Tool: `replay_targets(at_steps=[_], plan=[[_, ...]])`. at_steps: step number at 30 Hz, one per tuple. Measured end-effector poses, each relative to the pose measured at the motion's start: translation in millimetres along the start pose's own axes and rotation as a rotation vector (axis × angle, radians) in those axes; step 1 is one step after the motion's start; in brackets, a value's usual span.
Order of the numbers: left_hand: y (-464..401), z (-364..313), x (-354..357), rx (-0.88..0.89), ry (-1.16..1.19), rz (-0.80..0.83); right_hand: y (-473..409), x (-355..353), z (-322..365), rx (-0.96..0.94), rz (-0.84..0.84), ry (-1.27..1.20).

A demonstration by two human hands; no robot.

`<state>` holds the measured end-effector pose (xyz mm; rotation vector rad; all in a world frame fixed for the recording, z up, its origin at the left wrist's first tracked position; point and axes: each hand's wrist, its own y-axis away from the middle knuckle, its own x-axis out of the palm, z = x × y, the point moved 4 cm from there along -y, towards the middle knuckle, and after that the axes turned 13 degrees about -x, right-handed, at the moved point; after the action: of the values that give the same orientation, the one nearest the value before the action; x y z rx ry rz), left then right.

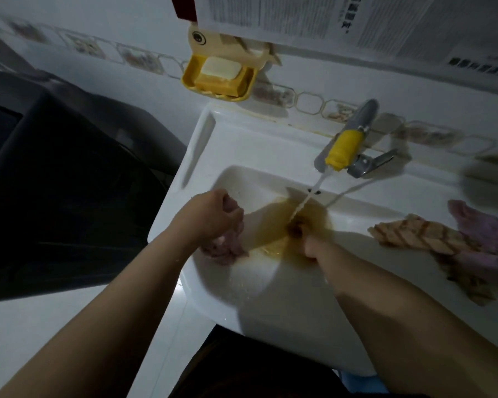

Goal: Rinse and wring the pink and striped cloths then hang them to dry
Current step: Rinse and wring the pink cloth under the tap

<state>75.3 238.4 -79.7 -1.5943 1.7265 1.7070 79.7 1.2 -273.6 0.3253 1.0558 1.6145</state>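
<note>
Head view: left hand [213, 215] grips pink cloth [223, 249] in sink [202, 145]

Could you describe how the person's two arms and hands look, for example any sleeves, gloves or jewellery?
Both forearms are bare as far as the bottom edge of the picture: no sleeve is in view. The left hand and the right hand wear no gloves. No watch, bracelet or ring can be seen, though the picture is dim and blurred, so a thin ring could be missed.
</note>
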Motion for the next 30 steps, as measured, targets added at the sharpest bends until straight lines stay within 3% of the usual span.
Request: replay_targets(at_steps=[2, 4, 8, 10, 13, 16, 20, 22, 24, 27, 30], plan=[[-2, 2, 0, -0.018, 0.088, 0.06, 2, 4, 8, 0.004, 0.068, 0.142], [-1, 3, 4, -0.032, 0.207, 0.133, 6, 4, 24, -0.12, 0.121, 0.251], [6, -6, 11, -0.036, 0.346, 0.224, 7, 0, 28, -0.176, 0.012, 0.337], [15, -20, 11, 0.009, 0.421, 0.303, 8, -9, 26, -0.131, -0.127, 0.284], [24, -38, 17, 0.113, 0.42, 0.443, 26, -15, 49, -0.285, -0.219, -0.059], [19, -43, 23, 0.146, 0.288, 0.443, 60, -6, 77, -0.362, -0.02, -0.403], [14, -56, 21, 0.216, 0.215, 0.387, 92, 2, 79, -0.331, 0.208, -0.137], [12, -60, 18, 0.247, 0.223, 0.36, 98, -3, 71, -0.333, 0.325, -0.223], [8, -59, 20, 0.248, 0.265, 0.378, 110, -19, 79, -0.395, 0.336, -0.425], [4, -56, 31, 0.255, 0.235, 0.406, 121, -48, 100, -0.487, 0.157, -0.653], [4, -57, 44, 0.226, 0.267, 0.464, 123, -65, 117, -0.585, -0.036, -0.589]])
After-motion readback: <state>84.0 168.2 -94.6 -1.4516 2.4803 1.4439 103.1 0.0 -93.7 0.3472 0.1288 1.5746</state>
